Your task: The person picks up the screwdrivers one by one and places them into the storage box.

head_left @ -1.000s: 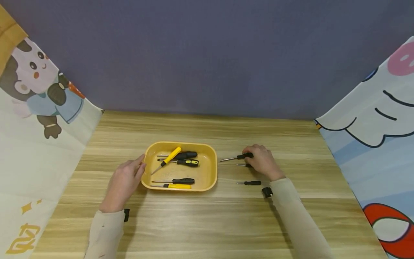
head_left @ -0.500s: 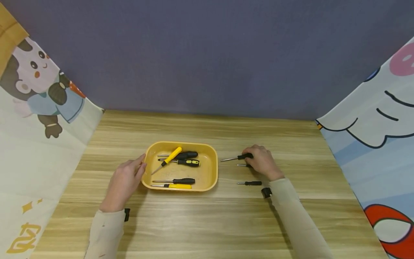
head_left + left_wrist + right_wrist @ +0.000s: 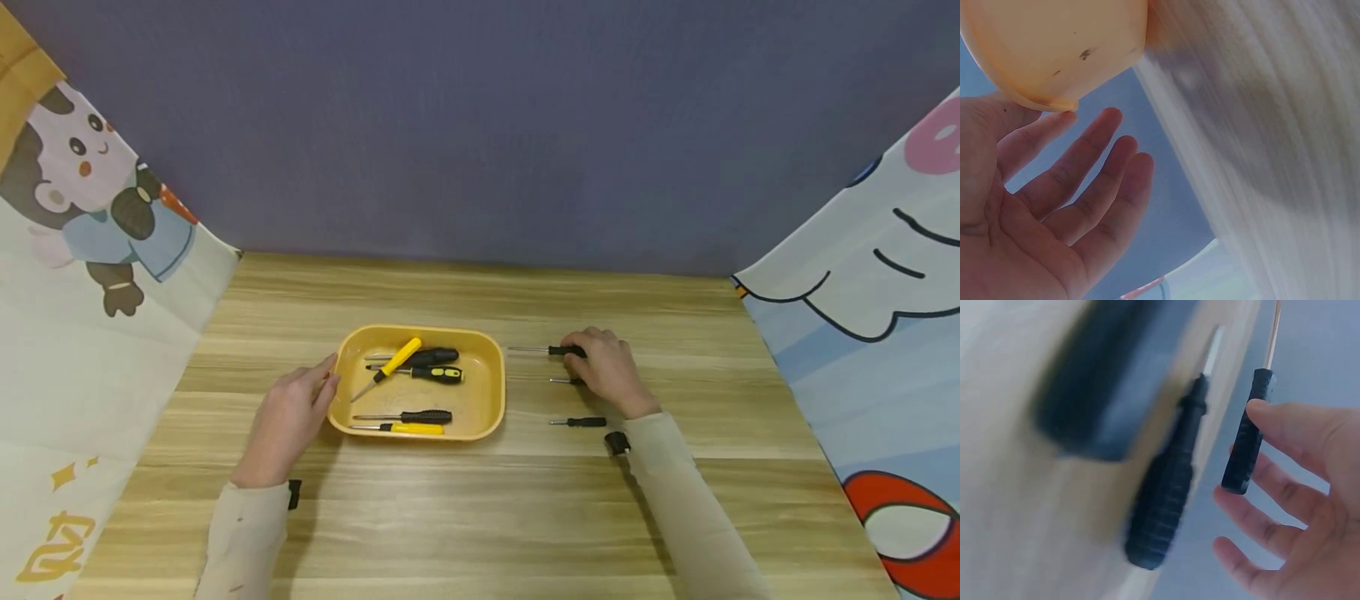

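1. One slim screwdriver with a ribbed black handle and thin steel shaft [image 3: 566, 351] is pinched in the right hand [image 3: 609, 371], thumb and fingers closed on the handle. Its shaft points leftward; I cannot tell whether it touches the wood-grain desk [image 3: 480, 517].
2. Beside it is a yellow-orange, rounded rectangular tray [image 3: 478, 400], its left rim pinched by the left hand [image 3: 288, 417], the other fingers loosely extended. Five screwdrivers with black, yellow or black-and-yellow handles [image 3: 426, 417] lie inside.
3. Two loose tools are nearby: a small black-handled screwdriver with a short shaft [image 3: 575, 382], partly hidden by the right hand, and a stubby black screwdriver [image 3: 585, 422] nearer the person.
4. Handling, as I judge it: the slim screwdriver should be light, stiff and hard to damage. The ribbed handle gives good purchase; the smooth, narrow shaft would be slippery and roll more easily, so the handle is the place to hold.
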`<action>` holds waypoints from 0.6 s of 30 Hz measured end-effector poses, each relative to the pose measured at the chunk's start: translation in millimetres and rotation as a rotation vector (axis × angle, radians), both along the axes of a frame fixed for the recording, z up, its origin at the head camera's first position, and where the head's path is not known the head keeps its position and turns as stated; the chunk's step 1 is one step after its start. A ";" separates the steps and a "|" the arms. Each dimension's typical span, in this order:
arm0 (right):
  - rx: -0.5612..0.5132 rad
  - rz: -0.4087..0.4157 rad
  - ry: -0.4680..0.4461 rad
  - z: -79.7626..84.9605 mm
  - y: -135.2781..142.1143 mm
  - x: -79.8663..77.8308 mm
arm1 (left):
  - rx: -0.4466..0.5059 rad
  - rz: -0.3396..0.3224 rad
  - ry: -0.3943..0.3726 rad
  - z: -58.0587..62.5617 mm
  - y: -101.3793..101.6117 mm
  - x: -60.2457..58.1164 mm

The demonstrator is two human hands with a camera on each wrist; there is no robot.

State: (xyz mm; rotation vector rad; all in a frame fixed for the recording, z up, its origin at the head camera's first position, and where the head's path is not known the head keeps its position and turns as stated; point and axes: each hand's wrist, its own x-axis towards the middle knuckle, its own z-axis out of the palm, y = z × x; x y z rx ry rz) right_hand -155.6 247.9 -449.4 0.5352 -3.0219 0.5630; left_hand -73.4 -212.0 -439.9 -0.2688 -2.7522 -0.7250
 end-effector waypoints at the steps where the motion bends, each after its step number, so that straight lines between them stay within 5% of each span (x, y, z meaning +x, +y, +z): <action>1: -0.005 0.002 0.013 2.3 -1.0 0.3 | 0.000 -0.002 0.003 0.0 -0.2 -0.1; 18: 0.001 0.081 0.162 56.7 -56.5 0.9 | 0.011 -0.011 -0.006 3.1 0.6 0.0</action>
